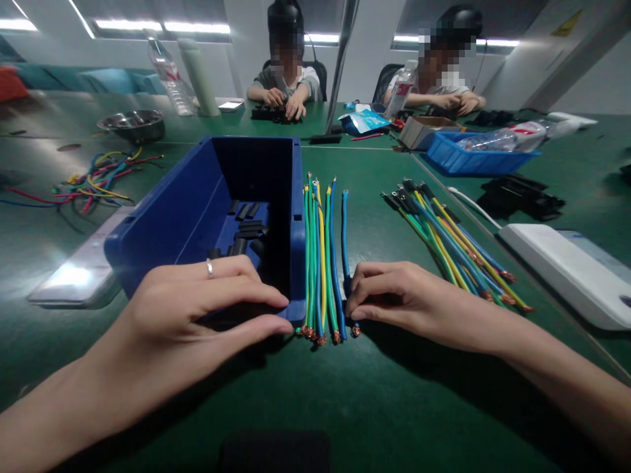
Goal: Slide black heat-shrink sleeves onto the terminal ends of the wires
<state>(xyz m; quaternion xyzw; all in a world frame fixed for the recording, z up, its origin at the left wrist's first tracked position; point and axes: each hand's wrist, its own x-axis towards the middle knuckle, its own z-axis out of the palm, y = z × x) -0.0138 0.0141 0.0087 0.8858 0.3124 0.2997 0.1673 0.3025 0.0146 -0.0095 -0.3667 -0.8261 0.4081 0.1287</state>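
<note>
My left hand (207,309), with a ring on one finger, is at the near right corner of a dark blue bin (162,217), thumb and fingertips pinched at its front edge. Short black tubes (246,230) lie inside the bin. My right hand (394,295) is closed, its fingertips pinching a blue wire (345,230) near the bare copper end. Just left of that wire, a row of green, yellow and blue wires (321,256) lies along the bin's side, metal terminals at the far ends and frayed copper at the near ends. The right fingers hide part of the held wire.
Right of my hand is a pile of wires with black-covered far ends (444,240). A white device (562,269) lies beyond it. At left are a phone (83,269), tangled wires (98,177) and a metal bowl (133,125). Two people sit across the table.
</note>
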